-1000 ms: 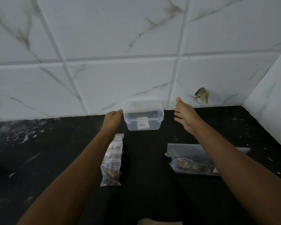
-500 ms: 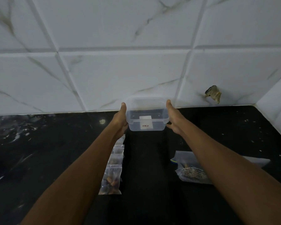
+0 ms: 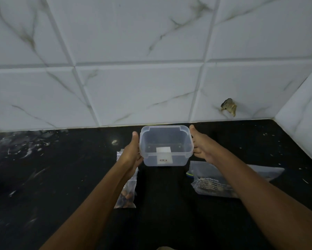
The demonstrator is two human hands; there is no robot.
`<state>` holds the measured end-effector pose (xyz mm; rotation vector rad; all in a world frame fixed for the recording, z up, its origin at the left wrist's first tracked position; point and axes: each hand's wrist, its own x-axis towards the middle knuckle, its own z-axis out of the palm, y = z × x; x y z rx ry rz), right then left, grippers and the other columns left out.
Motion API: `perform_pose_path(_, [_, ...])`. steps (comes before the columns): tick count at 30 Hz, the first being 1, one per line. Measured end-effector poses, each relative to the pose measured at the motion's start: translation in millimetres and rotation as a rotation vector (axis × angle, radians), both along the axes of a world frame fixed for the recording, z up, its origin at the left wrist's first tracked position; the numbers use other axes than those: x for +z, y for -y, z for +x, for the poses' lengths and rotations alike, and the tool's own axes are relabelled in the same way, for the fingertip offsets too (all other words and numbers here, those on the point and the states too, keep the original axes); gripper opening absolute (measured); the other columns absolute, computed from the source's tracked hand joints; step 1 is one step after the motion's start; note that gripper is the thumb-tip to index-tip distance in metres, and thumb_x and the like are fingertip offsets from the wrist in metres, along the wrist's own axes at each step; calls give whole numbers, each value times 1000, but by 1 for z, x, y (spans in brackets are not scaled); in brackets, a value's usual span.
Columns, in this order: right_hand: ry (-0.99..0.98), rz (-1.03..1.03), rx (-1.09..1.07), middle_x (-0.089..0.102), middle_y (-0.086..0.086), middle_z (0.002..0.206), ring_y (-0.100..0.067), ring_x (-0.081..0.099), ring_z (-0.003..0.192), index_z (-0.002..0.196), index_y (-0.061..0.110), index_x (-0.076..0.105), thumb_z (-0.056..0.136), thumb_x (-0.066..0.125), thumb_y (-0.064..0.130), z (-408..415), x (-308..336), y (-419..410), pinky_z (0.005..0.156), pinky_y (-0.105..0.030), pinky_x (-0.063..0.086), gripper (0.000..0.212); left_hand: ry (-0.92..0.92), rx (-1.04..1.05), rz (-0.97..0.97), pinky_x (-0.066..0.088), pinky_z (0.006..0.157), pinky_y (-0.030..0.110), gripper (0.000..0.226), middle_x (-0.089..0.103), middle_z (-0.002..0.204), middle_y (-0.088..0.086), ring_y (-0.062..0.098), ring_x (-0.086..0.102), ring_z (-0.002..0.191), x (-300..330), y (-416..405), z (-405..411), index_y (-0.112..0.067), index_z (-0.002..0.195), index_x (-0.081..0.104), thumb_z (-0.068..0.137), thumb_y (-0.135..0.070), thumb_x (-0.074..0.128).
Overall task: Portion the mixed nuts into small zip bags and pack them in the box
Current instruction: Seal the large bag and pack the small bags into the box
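White marble-look tiles with grey veins and pale grout lines fill the upper part of the head view, meeting a second tiled wall at a corner on the right. A chipped, brownish hole marks the tile low on the right side. Below the wall runs a black tabletop, speckled with pale crumbs and smears, thickest toward the left.

Both forearms reach forward from the bottom of the view. Between them is the box, a clear plastic container with no lid on it, its open mouth tipped toward the camera and a small white label on its near wall. Nothing shows inside it. The left hand grasps the left side of the box, thumb up along the rim and fingers curled beneath the wall. The right hand grasps the right side, thumb raised by the rim corner, fingers wrapped under the edge. Whether the box rests on the tabletop or is lifted clear of it cannot be told.

Under the left forearm lies a row of small zip bags, the nearest showing brown nuts inside. To the right, partly hidden by the right forearm, lies a larger clear bag with printed text, flat on the tabletop.
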<state>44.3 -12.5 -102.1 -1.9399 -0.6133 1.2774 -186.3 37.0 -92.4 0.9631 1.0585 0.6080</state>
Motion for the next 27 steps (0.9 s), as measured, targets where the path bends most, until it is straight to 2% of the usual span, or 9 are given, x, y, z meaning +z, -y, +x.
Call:
perform_pose_path(3, [54,-44,37,51,-12,141,-27,53,125,145,15,39,82,28,80,-2,2,14,110,-44,38,91,5,14,-10,51,76,24,60,65,96,-1,12,62,90,-3,20,-7,-13,134,51,103,-54,21])
perform_pose_path(8, [122,-93,84,62,-11,128,-24,61,112,137,16,50,87,21,76,-14,11,30,111,-47,34,83,-26,66,-24,54,58,19,52,71,87,1,12,67,82,-6,42,-11,-18,100,62,102,-53,25])
perform_pose_path(10, [145,-108,87,64,-11,125,-24,63,110,135,16,52,91,21,72,-19,13,34,111,-46,35,78,-43,75,-23,54,53,17,49,70,86,1,12,66,81,-7,47,-11,-20,95,62,103,-52,25])
perform_pose_path(17, [236,-202,90,61,-11,130,-25,59,116,136,16,51,82,18,80,-19,5,37,109,-46,35,90,-98,121,23,48,66,24,45,65,85,1,15,61,81,-2,56,-7,-23,85,58,104,-48,25])
perform_pose_path(19, [260,-222,106,54,-12,138,-27,54,124,141,15,46,84,17,79,-23,12,40,111,-47,33,90,-129,116,17,49,72,25,42,65,86,1,16,62,83,-4,56,-7,-25,85,58,104,-48,27])
perform_pose_path(21, [327,-217,127,47,-13,145,-29,46,131,144,13,41,90,17,73,-27,23,44,110,-47,31,85,-181,102,29,52,82,31,40,68,95,3,18,63,92,-8,57,-9,-24,96,63,104,-48,32])
perform_pose_path(24, [450,-123,144,48,-11,144,-29,45,132,143,14,43,97,21,62,-21,41,59,108,-45,33,70,-434,101,298,53,93,39,45,62,128,8,21,60,111,-17,65,-13,-14,130,56,101,-46,43])
perform_pose_path(25, [484,-73,146,51,-9,141,-27,47,130,141,16,45,98,24,59,-17,48,68,106,-45,35,64,-489,158,419,51,96,38,46,58,133,6,21,58,116,-15,72,-14,-12,136,52,101,-41,46])
perform_pose_path(27, [548,7,142,58,-6,130,-22,55,115,130,19,54,99,33,54,-2,56,87,96,-41,41,51,-500,215,605,50,92,31,42,55,128,-1,15,56,114,-9,90,-13,-12,136,52,100,-33,51])
